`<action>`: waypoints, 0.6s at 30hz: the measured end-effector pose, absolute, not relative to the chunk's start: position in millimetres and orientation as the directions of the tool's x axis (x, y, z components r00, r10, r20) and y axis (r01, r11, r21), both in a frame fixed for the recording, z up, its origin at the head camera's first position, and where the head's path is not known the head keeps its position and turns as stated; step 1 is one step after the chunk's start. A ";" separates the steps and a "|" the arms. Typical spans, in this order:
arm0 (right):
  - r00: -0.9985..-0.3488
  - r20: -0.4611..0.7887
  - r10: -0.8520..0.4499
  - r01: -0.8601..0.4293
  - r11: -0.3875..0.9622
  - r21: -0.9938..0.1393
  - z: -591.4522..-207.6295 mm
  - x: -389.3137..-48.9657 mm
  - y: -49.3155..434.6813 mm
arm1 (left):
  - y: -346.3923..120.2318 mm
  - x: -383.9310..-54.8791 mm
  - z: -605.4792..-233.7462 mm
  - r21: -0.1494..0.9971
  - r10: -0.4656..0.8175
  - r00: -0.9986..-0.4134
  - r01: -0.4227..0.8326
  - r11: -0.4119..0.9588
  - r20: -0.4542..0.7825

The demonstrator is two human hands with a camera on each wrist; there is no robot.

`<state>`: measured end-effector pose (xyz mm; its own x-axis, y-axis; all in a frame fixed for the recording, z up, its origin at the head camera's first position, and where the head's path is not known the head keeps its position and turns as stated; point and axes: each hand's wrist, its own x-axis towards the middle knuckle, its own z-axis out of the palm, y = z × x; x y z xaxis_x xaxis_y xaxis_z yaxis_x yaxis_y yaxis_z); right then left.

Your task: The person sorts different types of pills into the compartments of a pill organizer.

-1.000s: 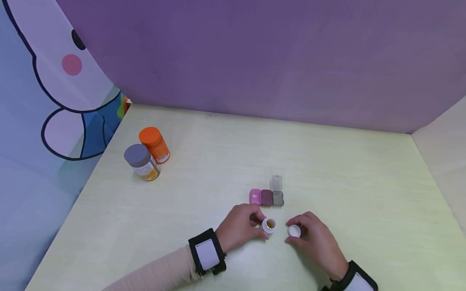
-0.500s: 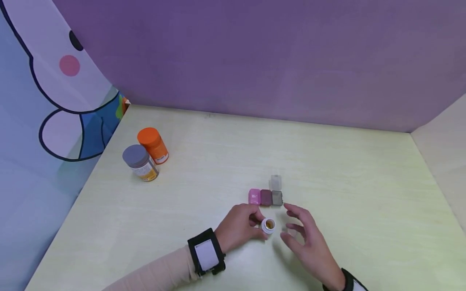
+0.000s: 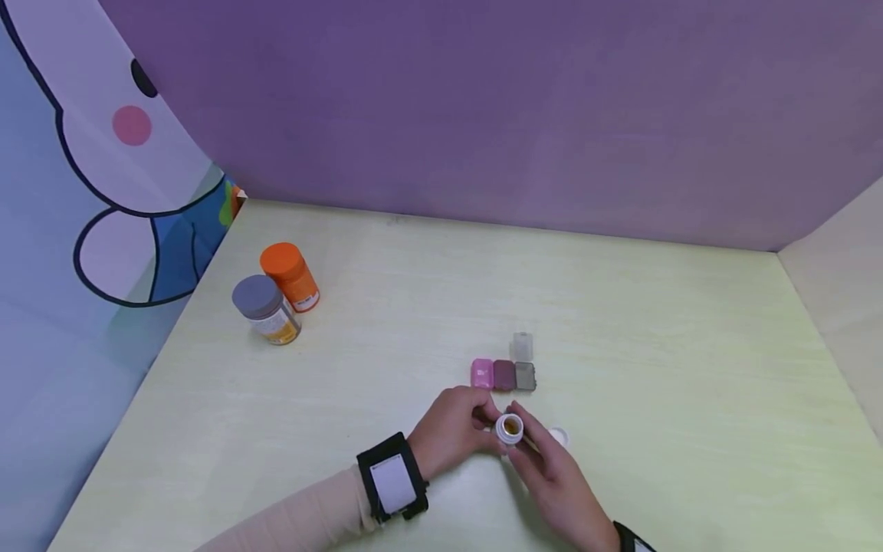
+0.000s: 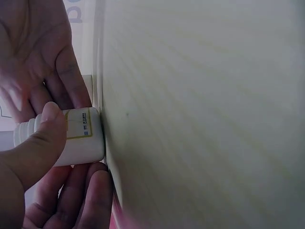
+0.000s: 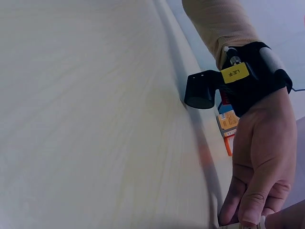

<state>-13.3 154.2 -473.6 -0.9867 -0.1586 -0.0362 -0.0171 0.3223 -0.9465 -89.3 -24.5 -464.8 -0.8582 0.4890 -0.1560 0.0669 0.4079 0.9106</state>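
In the head view, my left hand [image 3: 458,431] grips a small white pill bottle [image 3: 510,429] standing upright and uncapped, with something yellowish-brown inside. Close to the table, its thumb [image 4: 50,121] presses the labelled side in the left wrist view. My right hand [image 3: 552,483] has come round the bottle from the right, thumb on the near side and a finger on the far side. Partly hidden behind that hand, the white cap [image 3: 560,437] lies on the table. Just beyond the bottle sits a small pill box with pink, maroon and grey compartments [image 3: 504,376]; the grey one's clear lid [image 3: 522,346] is flipped back.
Toward the left back of the table [image 3: 655,345] stand an orange bottle [image 3: 291,276] and a grey-lidded jar [image 3: 267,308], close together. A purple wall [image 3: 483,115] rises along the back edge. A cartoon-printed sheet [image 3: 103,383] hangs at the left.
My right hand has set the white cap down on the table, let go of it, and moved left to the bottle. The left hand stays on the bottle in the same place.
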 end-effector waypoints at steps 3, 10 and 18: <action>-0.989 -0.011 -0.148 -0.038 0.325 -0.945 -474.2 -15.4 153.2 | -24.6 -89.7 -464.9 0.908 0.491 -0.858 0.075 0.412 -0.152; -0.993 -0.040 -0.108 -0.006 0.390 -0.921 -470.0 -20.9 152.1 | -24.6 -90.8 -465.9 0.894 0.490 -0.858 0.091 0.439 -0.153; -0.995 -0.040 -0.093 -0.010 0.485 -0.875 -468.8 -25.6 151.6 | -26.8 -93.0 -462.8 0.887 0.519 -0.832 0.074 0.455 -0.197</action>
